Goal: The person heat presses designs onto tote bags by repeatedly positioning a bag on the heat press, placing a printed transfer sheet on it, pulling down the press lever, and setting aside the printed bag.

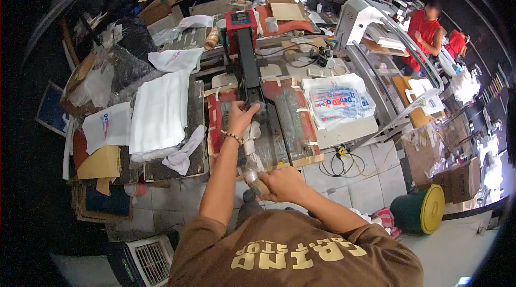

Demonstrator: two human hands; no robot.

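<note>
In the middle of the head view stands a heat press with a red control box (pixel 240 20) and a long black arm (pixel 248 61). My left hand (pixel 242 118), with a beaded bracelet at the wrist, is closed at the near end of that arm; its fingertips are partly hidden. A handle wrapped in pale cloth and clear tape (pixel 251 150) points toward me. Round its near end my right hand (pixel 280 183) is closed. Beneath the arm lies the press plate (pixel 290 120), covered in clear film, with red edges and tape strips.
Stacked white cloth (pixel 161 109) and a printed white piece (pixel 107 125) lie left. A printed sheet (pixel 338 101) rests on a board at right. Cables (pixel 344 160) trail below it. A green bin (pixel 416 210) stands on the floor; a person in red (pixel 424 34) is farther back.
</note>
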